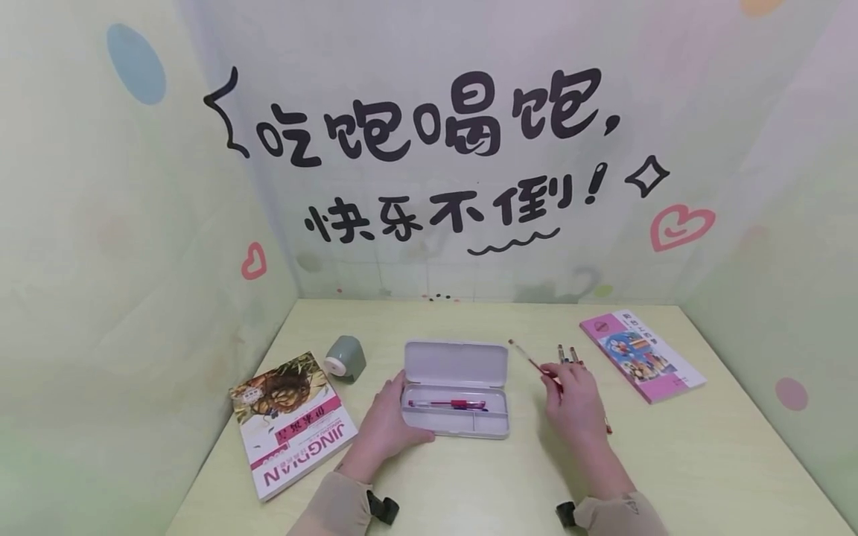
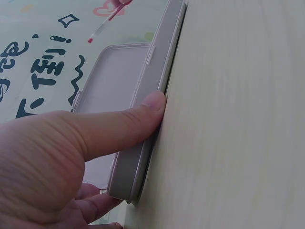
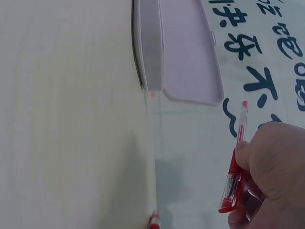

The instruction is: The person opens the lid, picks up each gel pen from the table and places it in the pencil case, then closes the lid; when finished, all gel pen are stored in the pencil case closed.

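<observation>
A pale lilac pencil case [image 1: 456, 365] lies on the table with its lid raised at the back. My left hand [image 1: 389, 420] holds its left end, the thumb along the front wall [image 2: 138, 114] and the fingers round the far corner. Inside the long compartment lies a red pen [image 1: 462, 404], with a darker pen tip showing beside it. To the right of the case, my right hand [image 1: 576, 402] pinches a red gel pen [image 3: 232, 188] between thumb and fingers. Its clear end points up and left, toward the lid. Several more pens [image 1: 561, 354] lie on the table, partly hidden behind that hand.
At the left lies a book [image 1: 295, 424] with a pictured cover, and behind it stands a grey-green pencil sharpener or similar small device [image 1: 347, 359]. A pink booklet [image 1: 642, 356] lies at the back right. Printed wall sheets [image 1: 436, 275] enclose the table's back and sides.
</observation>
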Available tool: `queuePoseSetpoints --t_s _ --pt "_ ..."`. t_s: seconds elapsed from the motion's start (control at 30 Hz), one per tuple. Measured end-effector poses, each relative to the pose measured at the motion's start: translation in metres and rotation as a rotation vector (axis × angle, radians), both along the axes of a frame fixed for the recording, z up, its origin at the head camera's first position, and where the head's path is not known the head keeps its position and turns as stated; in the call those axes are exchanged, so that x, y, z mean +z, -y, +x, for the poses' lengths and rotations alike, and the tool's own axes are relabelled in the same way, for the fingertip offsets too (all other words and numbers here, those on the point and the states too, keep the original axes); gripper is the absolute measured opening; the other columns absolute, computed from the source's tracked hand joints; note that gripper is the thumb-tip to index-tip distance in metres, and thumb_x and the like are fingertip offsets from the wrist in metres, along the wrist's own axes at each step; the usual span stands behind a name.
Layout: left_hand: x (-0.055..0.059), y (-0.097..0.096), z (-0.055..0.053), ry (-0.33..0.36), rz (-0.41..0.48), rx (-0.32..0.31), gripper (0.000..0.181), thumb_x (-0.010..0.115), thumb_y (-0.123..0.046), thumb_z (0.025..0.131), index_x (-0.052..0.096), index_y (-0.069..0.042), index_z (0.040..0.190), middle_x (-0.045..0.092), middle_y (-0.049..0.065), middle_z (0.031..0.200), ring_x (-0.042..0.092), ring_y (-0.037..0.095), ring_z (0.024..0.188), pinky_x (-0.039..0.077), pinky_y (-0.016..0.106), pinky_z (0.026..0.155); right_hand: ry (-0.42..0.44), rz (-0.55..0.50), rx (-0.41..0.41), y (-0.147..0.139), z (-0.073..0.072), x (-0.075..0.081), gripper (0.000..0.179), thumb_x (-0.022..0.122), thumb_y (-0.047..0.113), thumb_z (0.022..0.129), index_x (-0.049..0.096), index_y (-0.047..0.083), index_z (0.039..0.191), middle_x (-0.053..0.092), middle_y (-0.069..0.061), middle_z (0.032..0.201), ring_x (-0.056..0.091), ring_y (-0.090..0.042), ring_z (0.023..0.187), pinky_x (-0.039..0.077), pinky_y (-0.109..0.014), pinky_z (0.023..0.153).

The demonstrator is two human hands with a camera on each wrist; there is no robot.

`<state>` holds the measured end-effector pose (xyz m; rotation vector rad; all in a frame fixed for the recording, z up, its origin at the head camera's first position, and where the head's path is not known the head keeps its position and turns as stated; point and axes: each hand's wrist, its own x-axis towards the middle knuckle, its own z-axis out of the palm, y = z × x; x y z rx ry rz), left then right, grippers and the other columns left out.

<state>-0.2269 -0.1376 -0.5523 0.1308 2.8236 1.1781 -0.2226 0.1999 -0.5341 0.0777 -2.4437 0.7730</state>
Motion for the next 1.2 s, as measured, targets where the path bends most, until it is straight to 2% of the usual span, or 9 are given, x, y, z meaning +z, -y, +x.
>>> queuePoseSetpoints --t_s 0.1,0.23,0.5,0.73,0.93,1.2 --pt "0.000 0.000 -0.001 -0.003 0.009 -0.002 0.134 0.107 -0.035 0.068 0.029 -0.007 0.174 0.044 0.024 0.173 0.034 0.054 0.163 0.034 0.072 0.132 -0.055 0.055 0.058 0.017 -0.003 -0.002 0.018 0.078 0.002 0.097 0.079 0.005 0.114 0.073 -0.016 0.104 0.066 -0.037 0.097 0.058 -0.052 0.082" --pt "0.000 -0.001 0.000 0.000 0.018 0.000 0.134 0.107 -0.034 0.068 0.029 -0.008 0.174 0.045 0.024 0.173 0.035 0.054 0.163 0.035 0.072 0.131 -0.067 0.111 0.127 0.036 -0.008 -0.004 0.018 0.082 0.002 0.093 0.081 0.008 0.110 0.075 -0.010 0.101 0.065 -0.029 0.091 0.058 -0.046 0.076" --pt "0.000 -0.001 0.000 -0.006 0.014 0.003 0.134 0.107 -0.034 0.067 0.029 -0.006 0.173 0.044 0.025 0.173 0.034 0.055 0.163 0.034 0.073 0.131 0.071 0.197 0.226 0.069 -0.012 -0.006 0.013 0.081 0.008 0.097 0.081 0.014 0.109 0.073 -0.004 0.103 0.060 -0.020 0.091 0.057 -0.039 0.080" --pt "0.000 0.000 0.000 0.008 0.000 0.007 0.134 0.107 -0.035 0.068 0.029 -0.005 0.173 0.043 0.026 0.173 0.035 0.055 0.162 0.036 0.073 0.130 0.101 0.249 0.262 0.089 -0.016 -0.006 0.009 0.084 0.013 0.097 0.082 0.015 0.105 0.072 -0.003 0.101 0.063 -0.023 0.094 0.060 -0.042 0.086" --pt "-0.002 0.000 0.000 -0.003 0.004 0.003 0.134 0.107 -0.036 0.068 0.030 -0.005 0.173 0.046 0.026 0.170 0.042 0.054 0.158 0.042 0.073 0.127 0.138 0.282 0.314 0.101 -0.022 -0.008 0.008 0.084 0.013 0.096 0.083 0.017 0.102 0.073 -0.002 0.101 0.065 -0.026 0.100 0.061 -0.047 0.094" --pt "-0.003 0.002 -0.001 -0.022 0.016 -0.008 0.133 0.107 -0.035 0.067 0.031 -0.006 0.172 0.050 0.024 0.167 0.048 0.051 0.154 0.045 0.070 0.125 0.166 0.336 0.338 0.113 -0.026 -0.010 0.009 0.083 0.012 0.096 0.082 0.020 0.100 0.074 -0.001 0.103 0.066 -0.027 0.106 0.059 -0.048 0.102"
